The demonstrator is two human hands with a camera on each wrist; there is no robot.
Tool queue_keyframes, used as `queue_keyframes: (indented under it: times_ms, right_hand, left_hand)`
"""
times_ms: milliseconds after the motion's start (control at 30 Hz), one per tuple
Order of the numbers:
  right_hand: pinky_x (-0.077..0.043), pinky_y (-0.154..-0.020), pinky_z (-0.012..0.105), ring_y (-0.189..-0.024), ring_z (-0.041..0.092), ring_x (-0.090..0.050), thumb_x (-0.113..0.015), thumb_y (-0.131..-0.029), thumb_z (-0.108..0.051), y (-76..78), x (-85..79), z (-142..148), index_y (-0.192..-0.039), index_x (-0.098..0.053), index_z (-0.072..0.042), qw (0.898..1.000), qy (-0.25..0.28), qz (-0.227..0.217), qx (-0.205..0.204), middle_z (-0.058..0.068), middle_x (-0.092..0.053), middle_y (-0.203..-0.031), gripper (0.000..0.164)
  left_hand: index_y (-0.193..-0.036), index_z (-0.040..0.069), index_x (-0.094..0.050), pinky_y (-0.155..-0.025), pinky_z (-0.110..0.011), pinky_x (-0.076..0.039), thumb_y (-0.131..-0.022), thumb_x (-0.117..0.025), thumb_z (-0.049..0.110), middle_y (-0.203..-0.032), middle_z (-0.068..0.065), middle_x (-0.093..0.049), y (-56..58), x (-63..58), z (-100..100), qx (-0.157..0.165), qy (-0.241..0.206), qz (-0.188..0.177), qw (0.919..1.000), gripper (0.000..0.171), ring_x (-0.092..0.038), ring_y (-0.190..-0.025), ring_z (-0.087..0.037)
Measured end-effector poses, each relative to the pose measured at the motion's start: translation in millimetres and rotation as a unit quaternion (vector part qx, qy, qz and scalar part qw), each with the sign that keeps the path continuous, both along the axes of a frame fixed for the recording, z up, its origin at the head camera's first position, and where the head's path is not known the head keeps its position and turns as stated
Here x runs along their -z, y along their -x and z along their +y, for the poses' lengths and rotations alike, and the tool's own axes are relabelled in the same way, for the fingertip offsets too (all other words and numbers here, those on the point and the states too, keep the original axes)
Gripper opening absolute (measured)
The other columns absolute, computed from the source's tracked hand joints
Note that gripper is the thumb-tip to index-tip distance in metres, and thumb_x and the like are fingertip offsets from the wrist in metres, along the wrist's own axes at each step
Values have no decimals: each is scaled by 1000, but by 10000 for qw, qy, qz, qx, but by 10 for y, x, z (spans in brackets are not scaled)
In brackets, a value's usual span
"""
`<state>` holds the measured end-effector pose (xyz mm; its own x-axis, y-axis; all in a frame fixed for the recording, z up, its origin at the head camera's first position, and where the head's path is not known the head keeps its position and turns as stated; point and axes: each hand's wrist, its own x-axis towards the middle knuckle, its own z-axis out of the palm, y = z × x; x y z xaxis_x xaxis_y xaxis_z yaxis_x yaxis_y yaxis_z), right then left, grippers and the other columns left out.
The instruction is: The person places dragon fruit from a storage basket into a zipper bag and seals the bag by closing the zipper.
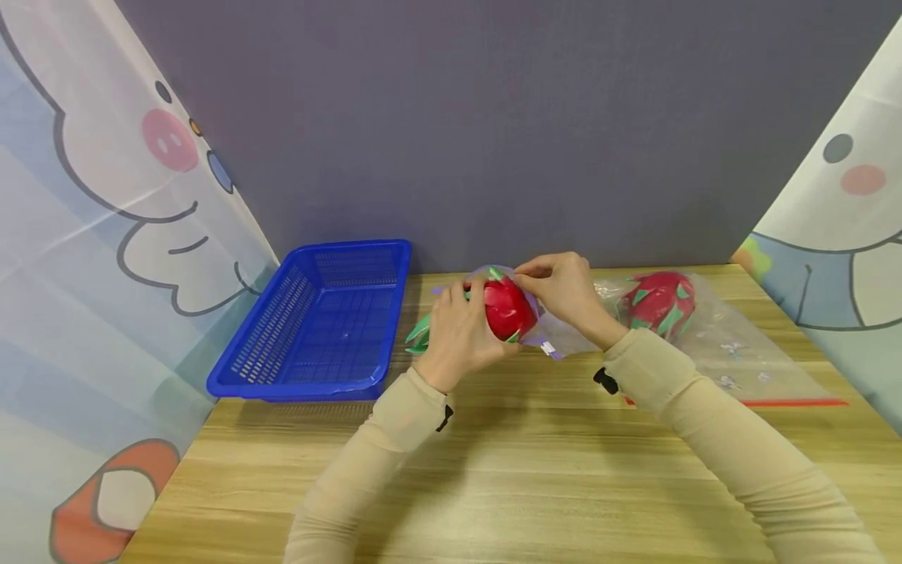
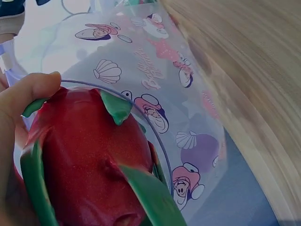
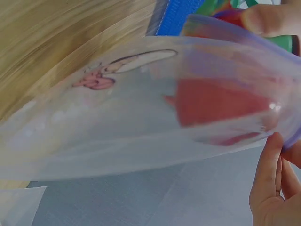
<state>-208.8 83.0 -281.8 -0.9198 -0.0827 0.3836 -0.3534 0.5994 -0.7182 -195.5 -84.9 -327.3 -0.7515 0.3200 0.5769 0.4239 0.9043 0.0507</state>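
Note:
My left hand [image 1: 460, 327] grips a red dragon fruit [image 1: 509, 308] with green leafy tips, fingers over its top and thumb at its near side. In the left wrist view, the fruit [image 2: 94, 150] sits at the mouth of a clear printed zip bag [image 2: 164, 103]. With thumb and fingers, my right hand [image 1: 564, 286] pinches the bag's purple-edged rim. The right wrist view shows the bag [image 3: 117, 127] spread around the fruit's end, the fruit showing red through the film. A white slider [image 1: 549, 348] hangs at the rim.
At the left stands a blue plastic basket [image 1: 310, 321]. On the right, a second dragon fruit [image 1: 658, 301] lies inside another clear bag [image 1: 747, 360] with a red closure strip. A grey panel [image 1: 458, 133] rises behind the wooden table [image 1: 507, 486], with printed curtains at both sides.

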Motion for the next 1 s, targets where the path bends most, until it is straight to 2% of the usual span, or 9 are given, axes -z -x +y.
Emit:
queue_keyframes:
  times_ms: [200, 367, 433, 500, 633, 767, 833, 1000]
  right_hand:
    - [-48, -56, 20, -73, 21, -65, -70, -81, -17, -3, -20, 13, -90, -73, -6, 9999, -98, 69, -57, 12, -71, -87, 15]
    - [-49, -58, 20, -76, 21, -66, -69, -82, -16, -13, -37, 18, -91, -73, -5, 9996, -163, -56, -220, 12, -71, -88, 15]
    - [-48, -57, 21, -77, 21, -66, -68, -82, -16, -19, -45, 11, -91, -73, -6, 9994, -160, -137, -275, 11, -71, -88, 15]
    - [-48, -56, 21, -77, 21, -65, -68, -82, -17, -23, -54, 3, -92, -73, -6, 9993, -165, -172, -297, 11, -71, -89, 15]
    - [-45, -54, 21, -73, 18, -63, -69, -82, -17, -25, -81, -2, -92, -73, -7, 9993, -181, -138, -283, 11, -71, -88, 14]
    - [-44, -52, 20, -71, 19, -62, -69, -82, -15, -17, -105, 21, -91, -73, -5, 9992, -187, -58, -335, 12, -71, -88, 14]
    - [-45, -54, 20, -73, 19, -63, -68, -82, -13, -8, -116, 42, -91, -73, -5, 9990, -224, 7, -388, 13, -70, -89, 13]
    - [-49, -62, 22, -78, 22, -65, -68, -83, -11, 8, -146, 118, -89, -73, -4, 9966, -503, 283, -582, 12, -70, -88, 11]
  left_hand:
    - [-125, 9, -40, -76, -38, -52, -53, -72, 64, -111, -15, -54, 67, 6, -18, 26, -172, -473, 9987, 96, -56, -95, -27]
    - [-131, 10, -36, -76, -41, -53, -53, -73, 65, -116, -14, -53, 118, -43, -33, -73, -525, -1009, 9935, 103, -56, -98, -29]
    - [-131, 10, -36, -76, -41, -52, -54, -72, 66, -117, -14, -52, 146, -50, -23, -112, -572, -1083, 9924, 102, -55, -99, -29]
    - [-130, 10, -37, -76, -40, -52, -55, -72, 64, -115, -13, -53, 173, -46, -7, -119, -514, -1007, 9935, 99, -55, -97, -28]
    - [-123, 8, -44, -74, -37, -52, -56, -69, 66, -105, -13, -57, 218, -29, 24, -115, 17, -372, 9992, 92, -57, -90, -26]
    - [-118, 7, -49, -74, -35, -52, -54, -67, 70, -98, -13, -59, 249, -18, 61, -158, 677, 188, 9974, 91, -59, -86, -25]
    - [-120, 7, -50, -75, -35, -51, -52, -68, 71, -99, -14, -59, 262, -27, 90, -158, 984, 149, 9949, 95, -59, -87, -25]
    - [-134, 9, -42, -84, -36, -48, -53, -66, 75, -108, -15, -57, 287, -101, 180, -227, 1750, -497, 9830, 107, -55, -96, -28]
